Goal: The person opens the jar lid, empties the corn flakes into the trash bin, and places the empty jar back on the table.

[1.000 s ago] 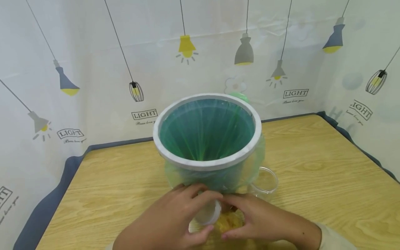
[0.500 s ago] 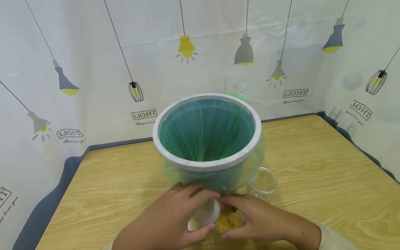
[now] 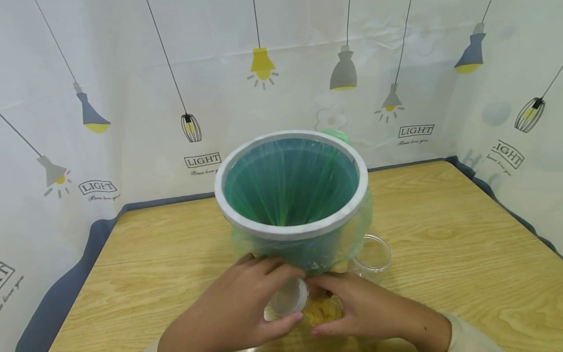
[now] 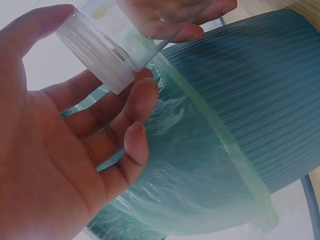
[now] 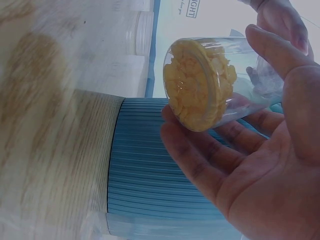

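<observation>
My left hand (image 3: 237, 305) grips a ribbed, translucent lid (image 4: 95, 52) between thumb and fingers, its remaining fingers loosely bent. That lid sits at the end of a clear jar (image 5: 245, 52); whether it is still threaded on cannot be told. My right hand (image 3: 374, 308) holds the jar's body, thumb on one side and fingers on the other. Yellow flaky pieces (image 5: 200, 82) fill the jar's bottom end. The jar lies tilted between both hands, right in front of the bin (image 3: 290, 232), and in the head view the hands partly hide it.
The blue ribbed bin is lined with a thin green bag (image 4: 185, 165) folded over its white rim. A clear, round-mouthed container (image 3: 374, 269) stands to the right of the bin. Wood-grain tabletop (image 3: 457, 254) extends on both sides, with a printed curtain (image 3: 154, 88) behind.
My left hand and the lid have shifted very slightly to the left. My right hand, the jar and the bin look much the same.
</observation>
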Motion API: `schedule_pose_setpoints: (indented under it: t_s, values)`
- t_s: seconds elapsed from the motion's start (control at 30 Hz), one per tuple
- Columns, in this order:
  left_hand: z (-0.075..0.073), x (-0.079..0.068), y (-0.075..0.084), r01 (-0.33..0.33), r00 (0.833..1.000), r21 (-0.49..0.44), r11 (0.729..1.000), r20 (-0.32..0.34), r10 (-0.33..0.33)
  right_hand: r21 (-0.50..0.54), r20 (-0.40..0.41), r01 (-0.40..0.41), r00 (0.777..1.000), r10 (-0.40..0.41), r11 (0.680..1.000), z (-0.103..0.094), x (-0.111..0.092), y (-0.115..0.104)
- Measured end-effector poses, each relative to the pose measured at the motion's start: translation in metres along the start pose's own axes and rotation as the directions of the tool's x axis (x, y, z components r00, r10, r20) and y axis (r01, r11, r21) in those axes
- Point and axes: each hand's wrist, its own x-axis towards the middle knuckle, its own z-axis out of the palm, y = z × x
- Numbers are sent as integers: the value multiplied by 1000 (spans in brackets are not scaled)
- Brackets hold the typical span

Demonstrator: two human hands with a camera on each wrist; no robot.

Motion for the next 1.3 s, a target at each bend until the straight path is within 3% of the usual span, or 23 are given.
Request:
schedule_pose_setpoints:
  t_s: [0.2,0.43,0.9,1.3]
  values:
    - [1,1,0,-6,1000,1,1000,-25,6,-24,-1,-2,1000,2,1000,0,1,0]
    - [4,0,1,18,1000,-3,1000,-1,-18,-34,-12,8,1000,-8,999,0,0,1]
    - [6,2,3,-56,998,0,998,-16,56,9,0,7,1000,-7,1000,0,0,1]
    - [5,1,3,-34,999,6,999,4,34,4,-1,11,1000,-11,1000,-1,0,1]
